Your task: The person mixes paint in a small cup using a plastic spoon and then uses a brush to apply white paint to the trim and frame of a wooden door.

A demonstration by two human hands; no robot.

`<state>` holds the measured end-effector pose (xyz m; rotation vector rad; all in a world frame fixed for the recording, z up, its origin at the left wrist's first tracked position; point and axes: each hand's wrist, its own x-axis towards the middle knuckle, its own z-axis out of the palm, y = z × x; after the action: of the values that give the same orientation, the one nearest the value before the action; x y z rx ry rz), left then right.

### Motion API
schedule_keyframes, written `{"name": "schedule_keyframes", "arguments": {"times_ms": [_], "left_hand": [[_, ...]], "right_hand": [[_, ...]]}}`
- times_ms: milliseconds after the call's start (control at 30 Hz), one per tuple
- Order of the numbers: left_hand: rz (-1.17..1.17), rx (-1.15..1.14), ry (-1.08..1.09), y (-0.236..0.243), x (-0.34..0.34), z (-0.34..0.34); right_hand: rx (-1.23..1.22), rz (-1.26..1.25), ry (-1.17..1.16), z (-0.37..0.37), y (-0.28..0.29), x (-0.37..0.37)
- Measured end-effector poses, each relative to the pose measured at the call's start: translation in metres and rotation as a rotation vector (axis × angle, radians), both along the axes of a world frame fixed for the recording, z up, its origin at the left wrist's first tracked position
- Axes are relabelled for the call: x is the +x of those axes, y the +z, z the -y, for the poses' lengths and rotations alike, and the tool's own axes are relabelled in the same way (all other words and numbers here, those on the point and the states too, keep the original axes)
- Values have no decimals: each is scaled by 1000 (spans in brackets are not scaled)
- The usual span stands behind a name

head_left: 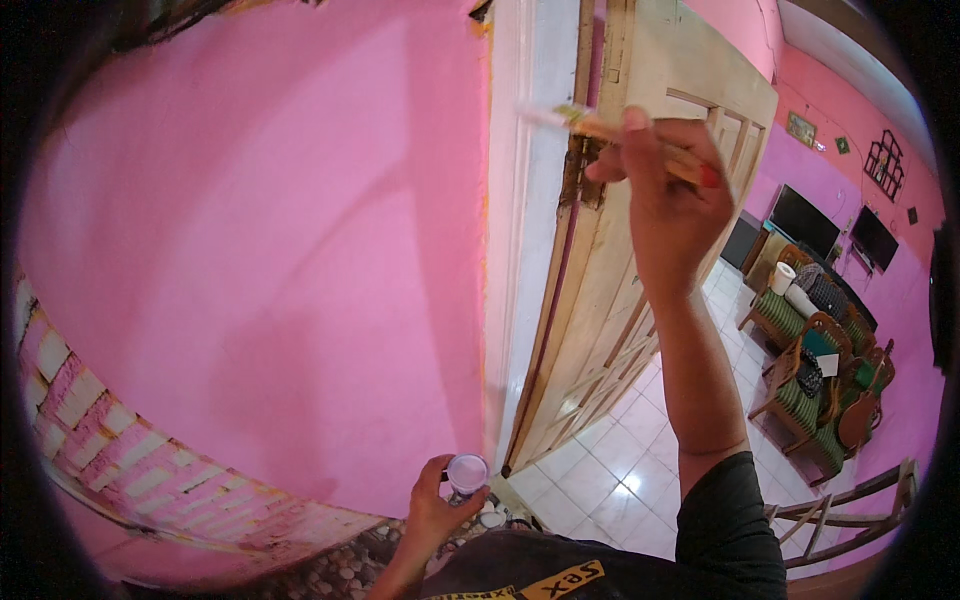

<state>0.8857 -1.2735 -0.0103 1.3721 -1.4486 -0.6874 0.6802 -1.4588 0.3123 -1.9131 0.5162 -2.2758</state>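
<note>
My right hand (672, 185) is raised and grips a paintbrush (592, 124) by its wooden handle, which ends in a red tip. The bristle end points left, blurred, in front of the white-painted door frame (525, 200). Low down, near the foot of the frame, my left hand (435, 508) holds a small round cup (467, 470) upright. Something pale, whitish to lilac, shows inside it. A pink wall (280, 250) fills the left side, meeting the frame along an uneven orange-yellow edge. Behind my right hand stands an open, pale wooden door (610, 270).
Through the doorway lies a white tiled floor (625, 470). Wooden chairs with green striped seats (800, 400) stand on the right, with a guitar (857, 420) and a wooden rack (850, 505) nearby. Pink-and-white brickwork (130, 450) runs along the lower left, above pebbles (360, 555).
</note>
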Motion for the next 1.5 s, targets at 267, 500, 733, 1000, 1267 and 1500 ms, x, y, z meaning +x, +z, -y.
{"name": "schedule_keyframes", "arguments": {"times_ms": [267, 500, 733, 1000, 1267, 1500], "left_hand": [[23, 23, 12, 0, 5, -5], [49, -5, 30, -7, 16, -9], [12, 33, 9, -6, 24, -14], [14, 10, 44, -16, 33, -16], [-114, -37, 33, -44, 50, -25], [-116, -3, -96, -56, 70, -21]], "right_hand": [[-154, -399, -293, 1, -96, -20], [32, -537, -240, -28, -225, -34], [270, -732, -202, -50, -293, -32], [736, -347, -74, -71, -294, -33], [1085, -7, 181, -117, -277, -15], [811, -330, 20, -163, -251, -2]]}}
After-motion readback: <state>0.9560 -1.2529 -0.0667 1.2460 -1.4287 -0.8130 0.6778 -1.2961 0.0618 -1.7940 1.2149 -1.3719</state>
